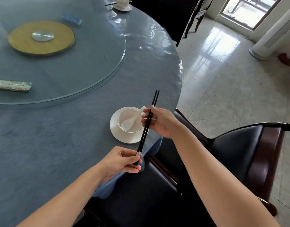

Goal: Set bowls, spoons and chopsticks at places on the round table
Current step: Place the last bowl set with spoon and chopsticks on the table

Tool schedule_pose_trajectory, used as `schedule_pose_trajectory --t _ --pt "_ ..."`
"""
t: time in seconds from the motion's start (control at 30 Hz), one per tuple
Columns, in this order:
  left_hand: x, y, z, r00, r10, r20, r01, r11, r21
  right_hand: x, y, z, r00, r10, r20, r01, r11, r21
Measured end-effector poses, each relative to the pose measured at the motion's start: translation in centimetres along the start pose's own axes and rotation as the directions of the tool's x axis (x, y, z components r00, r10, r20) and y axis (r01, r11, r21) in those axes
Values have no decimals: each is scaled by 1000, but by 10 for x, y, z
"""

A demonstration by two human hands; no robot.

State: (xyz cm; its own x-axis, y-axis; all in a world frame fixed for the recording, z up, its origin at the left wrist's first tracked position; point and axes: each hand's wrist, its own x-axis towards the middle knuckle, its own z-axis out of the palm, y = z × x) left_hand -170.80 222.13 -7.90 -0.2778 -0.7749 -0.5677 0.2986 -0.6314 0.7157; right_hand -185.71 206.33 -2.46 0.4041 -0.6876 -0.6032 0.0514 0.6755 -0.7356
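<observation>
A pair of black chopsticks (154,99) is held above the near place setting, tips pointing away from me. My left hand (123,160) pinches their silver-banded near end. My right hand (160,122) pinches them around the middle. Under them a white bowl (129,113) stands on a white saucer (118,136) close to the edge of the round table (59,136). A white spoon (131,121) lies in the bowl, handle resting on the rim. At the far edge of the table stands another white bowl and saucer (123,5) with black chopsticks (110,4) to their left.
A glass turntable (85,66) with a yellow disc (41,36) fills the table's middle; a green packet (11,86) and a blue packet (71,20) lie on it. A dark armchair (231,153) stands right below my arms. Another chair (186,17) stands farther along. Tiled floor lies on the right.
</observation>
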Motion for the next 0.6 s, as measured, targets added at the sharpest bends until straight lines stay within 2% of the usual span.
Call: schedule_pose_trajectory --t 0.2,0.4,0.6 --pt "14 1 9 998 -25 62 27 999 -34 -19 21 -18 996 19 83 -8 992 -128" --pt "23 -4 15 987 -66 149 70 997 -17 -27 25 -41 999 4 40 0 995 -96" --pt "32 -6 25 987 -78 143 84 996 -34 -30 32 -52 999 31 13 -29 988 -154"
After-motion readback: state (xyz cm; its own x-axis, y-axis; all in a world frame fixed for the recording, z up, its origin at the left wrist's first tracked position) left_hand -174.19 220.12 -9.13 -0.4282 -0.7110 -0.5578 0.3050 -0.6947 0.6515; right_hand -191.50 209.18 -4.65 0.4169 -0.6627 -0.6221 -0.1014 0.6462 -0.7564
